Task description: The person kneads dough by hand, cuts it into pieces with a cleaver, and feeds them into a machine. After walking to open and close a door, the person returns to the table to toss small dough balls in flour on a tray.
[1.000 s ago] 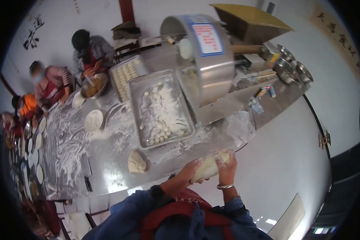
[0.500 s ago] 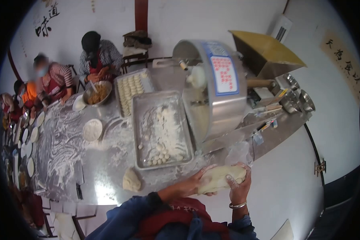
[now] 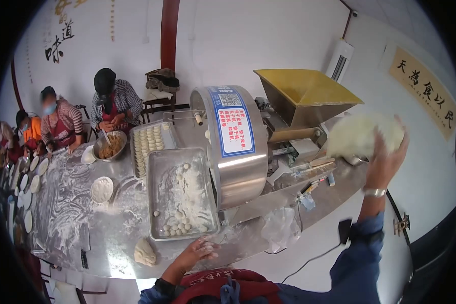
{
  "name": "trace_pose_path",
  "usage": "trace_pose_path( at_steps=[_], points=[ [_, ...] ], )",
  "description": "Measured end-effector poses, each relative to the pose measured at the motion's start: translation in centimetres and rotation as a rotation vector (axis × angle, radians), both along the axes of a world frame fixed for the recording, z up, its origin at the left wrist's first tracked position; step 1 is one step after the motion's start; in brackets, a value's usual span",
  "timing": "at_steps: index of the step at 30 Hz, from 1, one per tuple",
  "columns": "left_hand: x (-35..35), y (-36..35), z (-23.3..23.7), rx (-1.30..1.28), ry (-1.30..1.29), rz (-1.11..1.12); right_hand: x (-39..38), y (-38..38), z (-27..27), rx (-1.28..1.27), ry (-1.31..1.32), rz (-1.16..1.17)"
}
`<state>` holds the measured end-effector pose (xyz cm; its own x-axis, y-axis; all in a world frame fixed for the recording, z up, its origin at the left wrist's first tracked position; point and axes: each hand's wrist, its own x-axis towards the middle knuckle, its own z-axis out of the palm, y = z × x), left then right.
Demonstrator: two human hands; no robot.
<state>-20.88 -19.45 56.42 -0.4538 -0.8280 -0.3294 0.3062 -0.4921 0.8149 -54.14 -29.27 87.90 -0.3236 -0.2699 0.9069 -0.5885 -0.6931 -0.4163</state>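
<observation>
My right hand [image 3: 385, 164] is raised on the right, closed on a large pale lump of dough [image 3: 357, 134], blurred by motion, beside the yellow-lined hopper [image 3: 309, 91]. Down at the table's front edge, my left hand [image 3: 200, 252] is floury and holds nothing, its fingers loosely apart. Just beyond it lies a metal tray [image 3: 215, 215] with flour and several small dough balls [image 3: 180, 223]. A smaller dough lump [image 3: 145, 252] rests on the table to the left of that hand.
A round steel machine [image 3: 243, 175] stands right of the tray. Behind the tray are a tray of dumplings [image 3: 149, 142] and a bowl of filling [image 3: 109, 146]. A knife [image 3: 84, 243] lies on the floured table [image 3: 61, 202]. Several people sit at the far left.
My hands have parted. The right has lifted the dough up and to the right towards the hopper, while the left has let go and drawn back left. The view has also shifted.
</observation>
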Motion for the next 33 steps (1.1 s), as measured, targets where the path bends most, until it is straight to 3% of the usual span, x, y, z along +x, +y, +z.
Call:
trace_pose_path(
  at_steps=[4, 7, 10, 14, 16, 18, 22, 24, 28, 33],
  points=[
    [-1.3, 1.3, -1.1, 0.019, -0.025, 0.176, -1.1, -7.1, 5.0, -0.236, 0.248, -0.369],
    [-1.8, 2.5, -1.3, 0.02, -0.008, 0.371, -1.4, -13.6, 5.0, 0.018, 0.284, -0.335],
    [-2.0, 4.3, -2.4, -0.021, -0.029, 0.494, -1.9, -18.9, 1.8, -0.032, 0.517, -0.398],
    [-1.7, 6.9, -3.9, 0.033, 0.015, 0.657, 7.5, -9.0, -2.2, -0.117, 0.487, 0.144],
    [-1.0, 7.6, -4.9, 0.162, -0.06, 0.608, 8.6, -5.6, -4.9, -0.071, 0.718, -0.013],
    [-0.2, 8.4, -5.8, 0.199, -0.07, 0.627, 11.2, -3.7, -9.0, -0.055, 0.664, 0.345],
    [3.7, 11.1, -6.7, 0.223, -0.108, 0.656, 15.8, 0.2, -17.0, 0.284, 0.903, 0.474],
    [6.6, 12.9, -6.5, 0.224, -0.16, 0.684, 19.4, 2.1, -21.2, 0.471, 0.749, 0.697],
    [12.7, 17.4, -6.6, 0.262, -0.302, 0.762, 25.3, 6.2, -27.8, 0.831, 0.748, 0.898],
    [18.2, 20.9, -7.1, 0.257, -0.532, 0.645, 29.7, 10.3, -34.6, 0.999, 0.747, 0.971]
  ],
)
